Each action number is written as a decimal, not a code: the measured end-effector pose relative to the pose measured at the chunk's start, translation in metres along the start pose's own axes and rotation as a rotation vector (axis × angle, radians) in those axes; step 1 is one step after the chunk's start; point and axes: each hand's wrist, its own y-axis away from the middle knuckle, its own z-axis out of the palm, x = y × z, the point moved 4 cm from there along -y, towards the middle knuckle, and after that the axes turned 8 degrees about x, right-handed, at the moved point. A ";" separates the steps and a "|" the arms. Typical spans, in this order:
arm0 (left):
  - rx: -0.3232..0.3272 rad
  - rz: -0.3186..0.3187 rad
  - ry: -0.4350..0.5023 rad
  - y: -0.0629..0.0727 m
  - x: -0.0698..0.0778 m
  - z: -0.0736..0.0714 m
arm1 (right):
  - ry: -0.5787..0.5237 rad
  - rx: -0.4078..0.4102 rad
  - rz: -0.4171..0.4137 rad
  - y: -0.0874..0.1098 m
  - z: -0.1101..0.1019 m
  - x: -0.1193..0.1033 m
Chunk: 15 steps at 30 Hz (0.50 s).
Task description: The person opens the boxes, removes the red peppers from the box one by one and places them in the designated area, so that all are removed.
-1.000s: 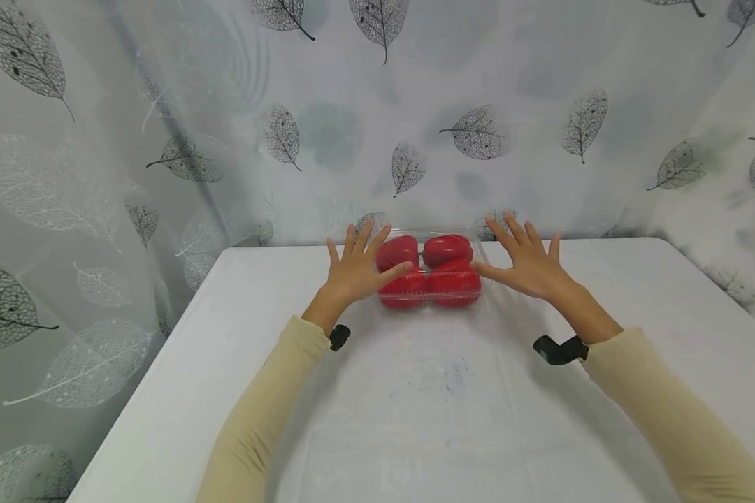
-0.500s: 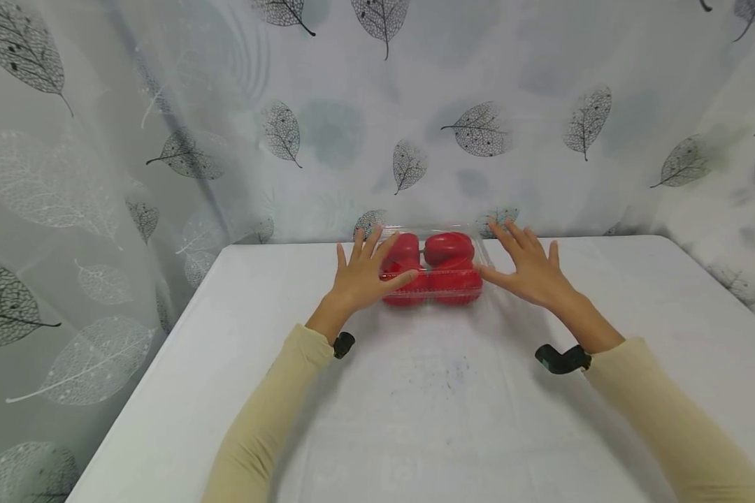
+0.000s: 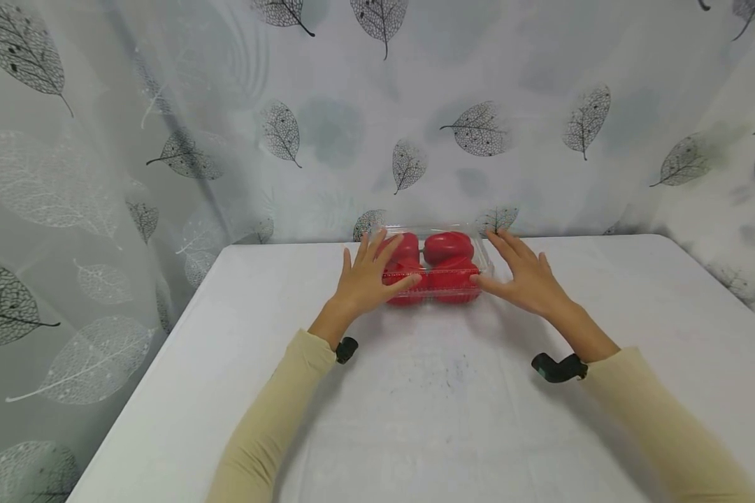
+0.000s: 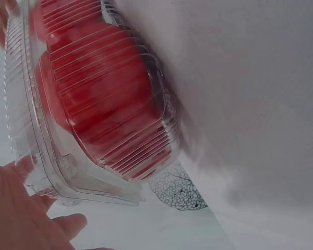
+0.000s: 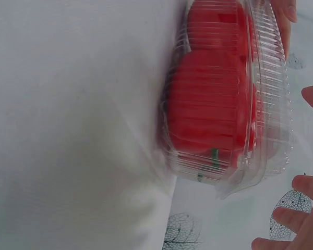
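Note:
A clear plastic clamshell box holds several glossy red rounded things, perhaps peppers; a bit of green shows among them in the right wrist view. My left hand is at the box's left side, its fingers spread and its thumb reaching over the front. In the left wrist view some of its fingers overlap the box's corner; contact seems likely but is not certain. My right hand stands at the right side, fingers extended, thumb pointing at the front right corner. A gap shows between the right fingers and the box in the right wrist view.
The box stands near the far edge of a white-covered table. Behind it hangs a pale curtain with a leaf print, which also runs along the left side. A black wrist device sits on the right wrist, another on the left.
My left hand has moved rightward to the box, overlapping it more. The right hand has come slightly lower and closer in, its fingers less spread. The box has stayed about where it was.

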 end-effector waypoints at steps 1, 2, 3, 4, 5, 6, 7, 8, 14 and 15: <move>0.004 0.003 0.002 0.000 0.000 0.001 | -0.003 0.001 0.001 0.001 0.001 0.001; 0.010 0.008 0.004 0.000 0.000 0.002 | -0.004 0.003 0.001 0.001 0.002 0.001; 0.016 0.013 0.006 0.000 0.000 0.002 | -0.007 0.006 0.002 0.002 0.003 0.002; 0.020 0.018 0.005 0.001 0.000 0.002 | -0.009 0.007 0.006 0.003 0.004 0.003; 0.024 0.023 0.002 0.001 0.000 0.002 | -0.012 0.009 0.006 0.003 0.005 0.003; 0.026 0.029 0.000 0.001 0.000 0.002 | -0.014 0.011 0.009 0.004 0.006 0.003; 0.028 0.033 -0.003 0.002 0.000 0.002 | -0.017 0.013 0.011 0.005 0.007 0.004; 0.029 0.039 -0.006 0.002 0.000 0.002 | -0.021 0.012 0.014 0.005 0.007 0.004; 0.037 0.069 -0.010 0.005 0.000 0.001 | -0.072 0.003 0.029 0.010 0.011 0.003; 0.039 0.074 -0.009 0.005 0.000 0.001 | -0.085 0.002 0.032 0.011 0.011 0.003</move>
